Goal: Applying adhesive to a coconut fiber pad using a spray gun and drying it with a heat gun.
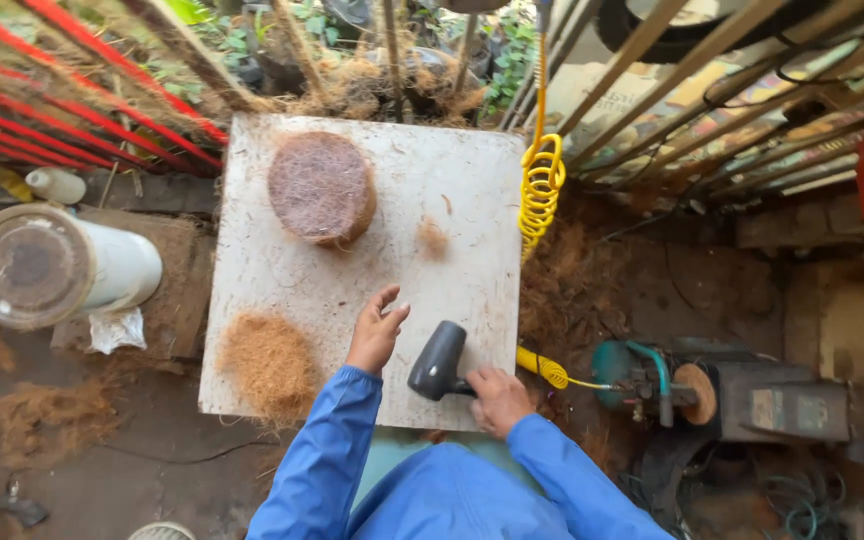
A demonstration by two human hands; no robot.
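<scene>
On the white board (472,180), the left hand (374,335) rests with its fingers loose and spread, holding nothing; beside those fingers, the right hand (499,398) is wrapped tight around a dark air tool (439,360); beyond the fingertips sits a round brown fibre pad (321,188); left of them lies a loose fibre pile (270,362).

A square, pale, scuffed tabletop (352,270) is seen from above. A round compressed disc of brown fibre (321,188) is set near its far edge. A loose heap of tan fibre (269,362) lies at the near left corner, and a small tuft (433,238) sits right of centre. A dark grey tool (438,361) rests at the near edge.
</scene>
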